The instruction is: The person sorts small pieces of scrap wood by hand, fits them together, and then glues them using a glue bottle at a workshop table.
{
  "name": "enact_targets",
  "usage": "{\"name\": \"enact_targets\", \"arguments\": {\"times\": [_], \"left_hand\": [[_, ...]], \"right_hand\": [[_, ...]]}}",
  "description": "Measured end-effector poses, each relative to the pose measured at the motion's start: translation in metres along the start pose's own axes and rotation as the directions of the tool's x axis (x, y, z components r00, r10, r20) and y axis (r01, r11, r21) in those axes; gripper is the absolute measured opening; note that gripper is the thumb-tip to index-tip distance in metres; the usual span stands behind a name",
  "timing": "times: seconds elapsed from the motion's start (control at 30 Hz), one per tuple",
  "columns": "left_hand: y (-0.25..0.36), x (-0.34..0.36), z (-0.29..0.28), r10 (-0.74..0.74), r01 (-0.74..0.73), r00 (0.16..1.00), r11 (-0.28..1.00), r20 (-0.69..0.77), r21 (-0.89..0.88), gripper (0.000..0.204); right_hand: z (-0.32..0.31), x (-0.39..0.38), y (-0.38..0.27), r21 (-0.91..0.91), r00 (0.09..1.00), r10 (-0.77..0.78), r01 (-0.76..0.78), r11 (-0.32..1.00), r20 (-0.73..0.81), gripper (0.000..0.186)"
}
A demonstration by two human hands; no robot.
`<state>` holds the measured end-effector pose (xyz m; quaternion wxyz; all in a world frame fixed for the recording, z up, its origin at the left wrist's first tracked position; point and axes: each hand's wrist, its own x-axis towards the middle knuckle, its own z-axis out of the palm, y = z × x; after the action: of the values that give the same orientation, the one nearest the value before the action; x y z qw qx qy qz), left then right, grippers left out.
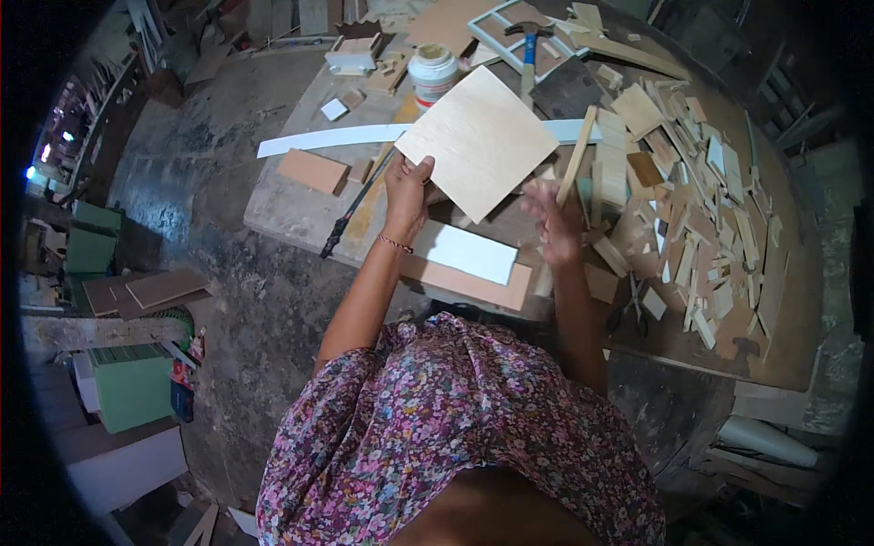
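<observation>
My left hand (407, 189) grips a square, pale plywood panel (480, 141) by its left corner, thumb on top. The panel is held up over the table, turned so one corner points toward me. Close to its lower right edge is my right hand (552, 218), fingers apart and slightly blurred, holding nothing that I can see. Below the panel lie a white board (469, 252) and a tan board (496, 289) at the table's near edge. A long white strip (332, 138) passes behind the panel. Beside my left hand lies a thin dark rod (350, 214).
A large heap of wood offcuts (701, 209) covers the table's right side. Scissors (630, 309) lie near the front edge. Beyond the panel stand an open white jar (432, 75) and a blue-handled hammer (529, 55) lying by a white frame (492, 25). Green boxes (134, 387) stand at left.
</observation>
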<state>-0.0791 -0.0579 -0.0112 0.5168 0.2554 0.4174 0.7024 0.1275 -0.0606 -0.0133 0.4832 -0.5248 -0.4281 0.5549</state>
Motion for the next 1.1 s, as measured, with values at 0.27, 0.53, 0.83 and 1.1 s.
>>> {"name": "enact_targets", "arguments": {"times": [0.27, 0.53, 0.83, 1.1], "left_hand": [[0.046, 0.005, -0.102, -0.045, 0.044, 0.998, 0.999, 0.033, 0.023, 0.032], [0.072, -0.009, -0.132, 0.011, -0.039, 0.989, 0.980, 0.145, 0.194, 0.031], [0.064, -0.016, -0.099, -0.048, -0.045, 0.934, 0.967, 0.355, 0.250, 0.033], [0.060, 0.002, -0.100, -0.162, 0.053, 0.921, 0.953, 0.355, 0.298, 0.035]], "right_hand": [[0.099, -0.083, 0.054, 0.037, 0.956, 0.125, -0.140, 0.989, 0.266, 0.034], [0.099, -0.065, 0.078, 0.109, 0.983, 0.029, -0.009, 0.994, -0.181, 0.039], [0.092, -0.041, 0.042, -0.112, 0.883, -0.224, 0.194, 0.975, -0.413, 0.032], [0.080, -0.032, 0.030, -0.402, 0.814, -0.454, 0.303, 0.864, -0.362, 0.030]]}}
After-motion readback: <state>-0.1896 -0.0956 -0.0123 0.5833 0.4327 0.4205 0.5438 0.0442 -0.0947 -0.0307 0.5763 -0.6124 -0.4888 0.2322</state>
